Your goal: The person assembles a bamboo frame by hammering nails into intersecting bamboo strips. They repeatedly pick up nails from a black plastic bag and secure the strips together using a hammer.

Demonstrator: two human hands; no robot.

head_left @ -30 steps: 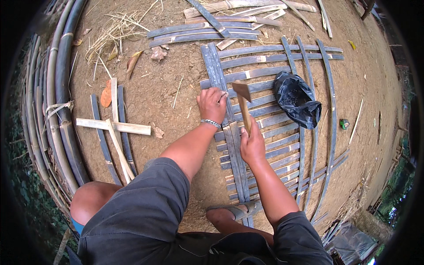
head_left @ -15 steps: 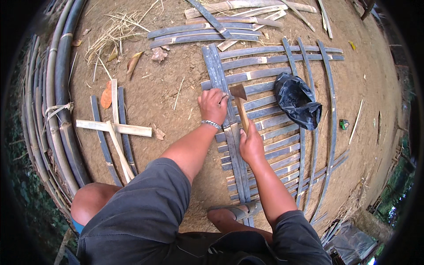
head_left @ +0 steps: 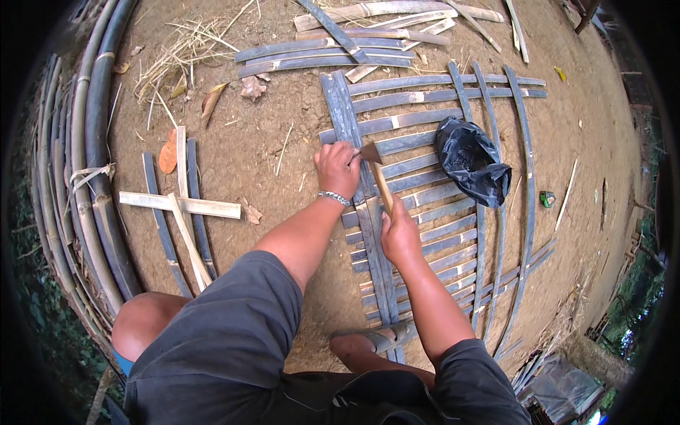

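My right hand (head_left: 401, 237) is wrapped round the wooden handle of a small hatchet (head_left: 380, 180). Its dark, wedge-shaped head lies right by the fingertips of my left hand (head_left: 336, 168). Those fingers are pinched together over a wide split-bamboo strip (head_left: 343, 117); whatever they hold is too small to make out. Under that strip run several narrower dark bamboo slats (head_left: 414, 166), laid crosswise like a rack on the ground. A black plastic bag (head_left: 473, 161), its mouth gaping, rests on the slats to the right of the hatchet.
Long bamboo poles (head_left: 99, 170), tied together, line the left side. Loose strips (head_left: 180, 205) lie crossed nearby, and more bamboo pieces (head_left: 326, 53) are at the far side. A small green-and-black object (head_left: 547, 198) sits on the dirt at right. My sandalled foot (head_left: 375, 340) is at the rack's near end.
The hatchet head has shifted slightly left and down, closer to my left fingertips. My left hand keeps its pinch at the same place on the strip.
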